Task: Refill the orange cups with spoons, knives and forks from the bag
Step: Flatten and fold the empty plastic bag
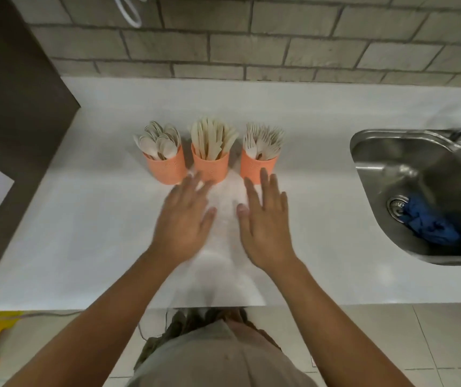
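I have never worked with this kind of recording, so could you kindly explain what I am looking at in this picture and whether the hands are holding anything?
There is no machine here: one wide-angle camera is worn on a person's head and looks down at their own two bare hands. The left hand and right hand are spread flat, palms down, over a white counter; neither holds anything. Behind the fingertips stand three orange cups: the left cup holds spoons, the middle cup knives, the right cup forks, all well filled. On the right is a steel sink with a blue cloth by its drain. No bag is clearly visible.
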A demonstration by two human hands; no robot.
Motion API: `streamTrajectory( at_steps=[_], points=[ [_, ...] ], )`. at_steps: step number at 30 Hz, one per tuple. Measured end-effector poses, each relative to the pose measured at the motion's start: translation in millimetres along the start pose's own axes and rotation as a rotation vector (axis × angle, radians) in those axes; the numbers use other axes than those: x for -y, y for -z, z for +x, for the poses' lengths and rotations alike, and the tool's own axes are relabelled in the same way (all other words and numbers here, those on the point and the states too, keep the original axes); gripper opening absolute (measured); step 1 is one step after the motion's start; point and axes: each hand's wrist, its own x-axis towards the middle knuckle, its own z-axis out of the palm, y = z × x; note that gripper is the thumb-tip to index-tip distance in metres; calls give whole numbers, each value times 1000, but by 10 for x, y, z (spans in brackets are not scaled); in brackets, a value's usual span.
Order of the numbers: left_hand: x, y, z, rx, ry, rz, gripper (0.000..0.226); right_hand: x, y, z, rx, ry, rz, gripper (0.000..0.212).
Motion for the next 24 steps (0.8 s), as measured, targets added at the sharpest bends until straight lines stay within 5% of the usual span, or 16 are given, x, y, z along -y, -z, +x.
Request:
streamTrajectory(
  at_steps=[3, 8, 17, 24],
  points=[
    [-137, -402, -126, 254, 13, 178, 65, 27, -453, 0, 233, -18, -181, 62],
    [-50, -606, -445, 351, 71, 232, 70, -220, -808, -214, 376, -8, -306, 64],
    [165, -550, -565, 354, 219, 219, 73, -663, -533, -361, 367, -39, -359, 65],
    [219, -387, -430, 183, 541, 157, 69, -813, -456, -397, 343, 48, -378, 59]
  ],
)
